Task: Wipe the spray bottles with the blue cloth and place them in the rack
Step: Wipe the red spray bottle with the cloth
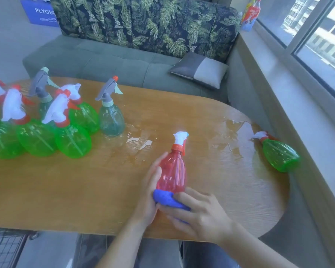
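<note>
Bottle in hand: red bottle [172,171] near the near edge of the table [66,190], neck and white sprayer pointing away and slightly right, base toward the body.
Long axis: close to upright, leaning a little away; base hidden behind cloth and fingers, so contact with the table cannot be told.
Left hand [150,188]: wrapped round the left side of the red bottle, thumb against the plastic, holding it steady.
Right hand [199,211]: fingers curled over the blue cloth [167,199], pressing it onto the lowest part of the bottle.
Cloth versus bottle: cloth sits at the base; everything above, up to the red collar, lies up and away from it, so probably an upward stroke along the axis next.
Step, as a judgement: wiping under way, racking not yet done.
Rack [2,248]: dark wire grid at the lower left, below the table edge; left hand nearer to it.
Open room: bare wood to the left of the hands toward that corner.
Crowding: cluster of green bottles [72,140] and a clear bottle [111,117] at the far left, well apart from the hands.
Right edge: one green bottle lying on its side [279,154], base at the rim, beside a puddle [234,132]; some risk of rolling off.
</note>
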Motion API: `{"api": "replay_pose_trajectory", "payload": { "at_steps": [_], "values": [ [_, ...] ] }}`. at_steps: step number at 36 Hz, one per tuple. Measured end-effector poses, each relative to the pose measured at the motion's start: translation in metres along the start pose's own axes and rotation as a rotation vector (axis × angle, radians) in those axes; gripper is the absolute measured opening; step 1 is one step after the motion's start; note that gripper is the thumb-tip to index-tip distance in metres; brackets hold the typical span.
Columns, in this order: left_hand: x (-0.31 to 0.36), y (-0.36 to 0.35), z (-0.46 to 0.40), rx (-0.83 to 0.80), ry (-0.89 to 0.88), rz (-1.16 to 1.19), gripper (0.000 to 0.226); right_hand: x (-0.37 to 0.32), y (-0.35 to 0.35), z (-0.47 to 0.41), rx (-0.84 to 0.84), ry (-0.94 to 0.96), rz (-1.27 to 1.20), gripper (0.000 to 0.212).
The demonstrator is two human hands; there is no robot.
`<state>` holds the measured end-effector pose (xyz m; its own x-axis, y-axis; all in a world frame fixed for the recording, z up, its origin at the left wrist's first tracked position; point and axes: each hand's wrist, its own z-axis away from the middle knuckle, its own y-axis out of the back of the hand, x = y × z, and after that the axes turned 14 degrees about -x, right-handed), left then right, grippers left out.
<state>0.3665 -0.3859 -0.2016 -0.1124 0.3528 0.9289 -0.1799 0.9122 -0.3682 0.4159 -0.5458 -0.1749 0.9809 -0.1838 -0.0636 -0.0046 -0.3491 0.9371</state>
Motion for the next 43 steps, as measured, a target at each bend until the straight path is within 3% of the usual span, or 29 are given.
{"api": "replay_pose_trajectory", "payload": {
  "at_steps": [2, 6, 10, 14, 20, 25, 28, 30, 34, 37, 43],
  "values": [
    [-0.001, 0.0, 0.0, 0.007, -0.004, -0.041, 0.042, 0.002, 0.004, -0.005, 0.045, -0.062, -0.053, 0.022],
    [-0.001, 0.002, 0.001, 0.011, 0.048, -0.054, 0.045, 0.021, 0.012, -0.031, 0.186, -0.433, -0.316, 0.029],
    [-0.001, 0.002, 0.002, 0.01, 0.053, -0.004, 0.046, 0.03, 0.008, -0.048, 0.121, -0.634, -0.426, 0.038],
    [-0.004, 0.005, 0.0, 0.022, 0.033, 0.029, 0.047, 0.012, -0.001, -0.038, 0.112, -0.547, -0.37, 0.041],
    [-0.005, 0.008, -0.003, 0.041, 0.022, 0.02, 0.048, -0.002, -0.013, -0.009, 0.016, -0.149, -0.028, 0.03],
    [0.0, 0.005, 0.0, -0.008, 0.007, -0.014, 0.049, -0.005, -0.015, 0.002, 0.007, -0.081, -0.009, 0.03],
    [0.005, 0.001, 0.003, -0.009, 0.021, -0.039, 0.069, -0.006, -0.01, 0.005, 0.083, -0.212, -0.192, 0.032],
    [0.004, 0.002, 0.005, -0.023, 0.037, -0.008, 0.088, -0.006, -0.007, 0.003, 0.174, -0.425, -0.396, 0.034],
    [-0.001, 0.006, 0.004, -0.039, 0.016, -0.039, 0.093, -0.005, -0.003, -0.009, 0.309, -0.783, -0.788, 0.033],
    [-0.003, 0.007, 0.003, -0.05, 0.009, -0.016, 0.089, -0.005, -0.005, -0.012, 0.297, -0.859, -0.942, 0.027],
    [-0.007, 0.008, 0.001, -0.064, -0.002, -0.03, 0.071, -0.007, -0.007, -0.014, 0.301, -0.875, -1.065, 0.033]
  ]
}}
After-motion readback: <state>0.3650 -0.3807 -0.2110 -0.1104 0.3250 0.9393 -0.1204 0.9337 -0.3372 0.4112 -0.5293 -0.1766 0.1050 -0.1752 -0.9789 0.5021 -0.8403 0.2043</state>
